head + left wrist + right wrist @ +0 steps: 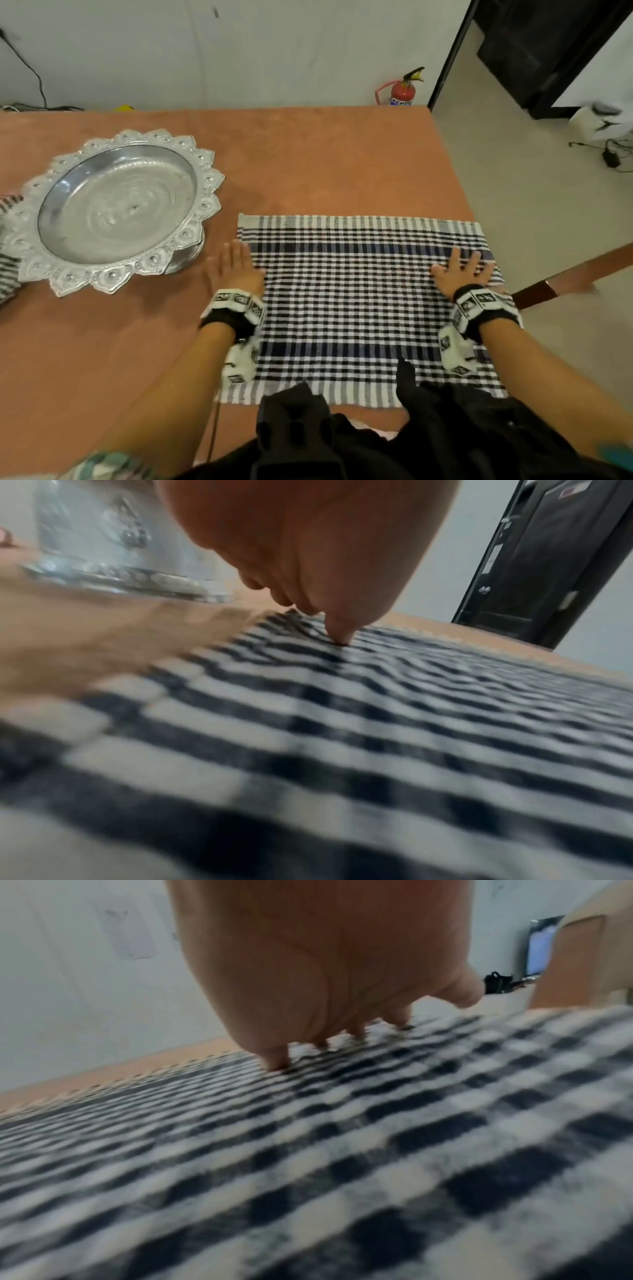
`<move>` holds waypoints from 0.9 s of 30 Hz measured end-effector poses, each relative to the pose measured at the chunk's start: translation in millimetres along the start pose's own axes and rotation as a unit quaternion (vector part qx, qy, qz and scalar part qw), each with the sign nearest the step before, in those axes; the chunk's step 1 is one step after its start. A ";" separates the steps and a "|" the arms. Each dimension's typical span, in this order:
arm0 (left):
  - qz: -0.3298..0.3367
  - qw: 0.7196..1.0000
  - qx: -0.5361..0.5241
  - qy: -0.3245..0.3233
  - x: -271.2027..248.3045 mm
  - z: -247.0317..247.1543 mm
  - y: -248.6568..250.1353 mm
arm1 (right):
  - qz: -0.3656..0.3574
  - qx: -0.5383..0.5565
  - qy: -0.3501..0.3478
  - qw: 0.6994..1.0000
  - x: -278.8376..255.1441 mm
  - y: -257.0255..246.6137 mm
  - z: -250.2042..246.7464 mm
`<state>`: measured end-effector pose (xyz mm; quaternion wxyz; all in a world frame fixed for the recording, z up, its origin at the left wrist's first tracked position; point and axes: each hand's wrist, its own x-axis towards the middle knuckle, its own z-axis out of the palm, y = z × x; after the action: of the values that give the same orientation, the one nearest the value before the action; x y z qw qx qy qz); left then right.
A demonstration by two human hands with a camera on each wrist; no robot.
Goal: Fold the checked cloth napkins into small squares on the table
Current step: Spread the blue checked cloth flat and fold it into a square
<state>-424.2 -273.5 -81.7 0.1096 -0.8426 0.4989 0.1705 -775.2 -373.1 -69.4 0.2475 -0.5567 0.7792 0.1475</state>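
A black, blue and white checked cloth napkin point(359, 301) lies spread flat on the brown table point(308, 164), near the front right. My left hand point(234, 265) lies flat at the napkin's left edge, fingers straight, partly on the cloth and partly on the table. My right hand point(460, 270) presses flat on the napkin near its right edge, fingers spread. The left wrist view shows a fingertip of the left hand point(339, 634) touching the napkin point(377, 737). In the right wrist view, straight fingers point(274, 1058) rest on the checked weave point(342, 1150).
An ornate silver tray point(113, 209) stands on the table left of the napkin. More striped cloth point(8, 270) shows at the far left edge. The table's right edge runs just beyond the napkin. A red fire extinguisher point(404, 89) stands on the floor behind.
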 end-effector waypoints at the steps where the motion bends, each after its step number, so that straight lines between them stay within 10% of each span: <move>1: 0.037 0.999 -0.007 -0.011 -11.7 2.0 17.6 | -0.018 -0.011 0.017 1.000 -10.8 -15.0 4.8; 6: 0.152 0.984 -0.032 -0.093 -53.0 28.3 68.9 | -0.256 -0.093 -0.042 0.961 -79.4 -79.2 70.1; 15: 0.001 0.998 -0.051 -0.035 -51.1 26.2 -34.8 | 0.052 0.017 0.006 0.998 -73.3 70.9 43.6; 22: 0.187 0.979 -0.029 -0.076 -95.5 51.0 55.0 | -0.211 -0.082 -0.016 0.974 -131.1 -33.4 108.5; 27: 0.103 0.992 -0.044 -0.051 -87.0 56.3 -15.8 | -0.147 -0.056 -0.027 0.987 -118.6 43.0 100.5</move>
<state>-459.0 -176.0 -98.6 0.0799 -0.7812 0.5685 0.2450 -762.8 -213.6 -90.0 0.2558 -0.6739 0.6724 0.1684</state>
